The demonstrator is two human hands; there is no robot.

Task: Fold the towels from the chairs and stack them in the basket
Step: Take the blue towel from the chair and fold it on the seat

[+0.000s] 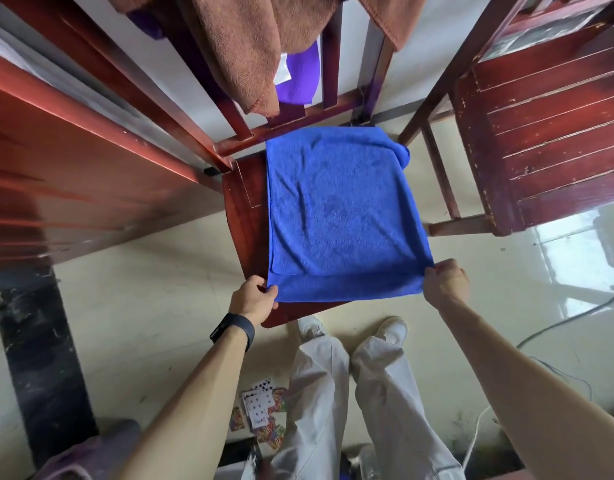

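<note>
Folding well at this point seems to depend on moving both near corners together: the blue towel (340,209) lies spread over the chair seat (250,216), its near edge along the seat's front edge and its far edge up against the chair back, so the person would do best to lift the two corners evenly, hold the cloth taut between them, and carry them to meet the far corners squarely. The far right corner is bunched where it spills over the seat's far right corner and probably needs flattening first, or the fold will come out crooked; the shallow creases across the middle also want smoothing. A band along the near edge looks like a second layer, though this cannot be told for certain. The left hand (253,299), with a dark wristband (234,329), pinches the near left corner between thumb and curled fingers; the right hand (445,284) is curled tight and grips the near right corner. A brown towel (243,46) and a purple towel (300,77) hang over the chair back, not yet folded, and no basket can be made out with certainty
</note>
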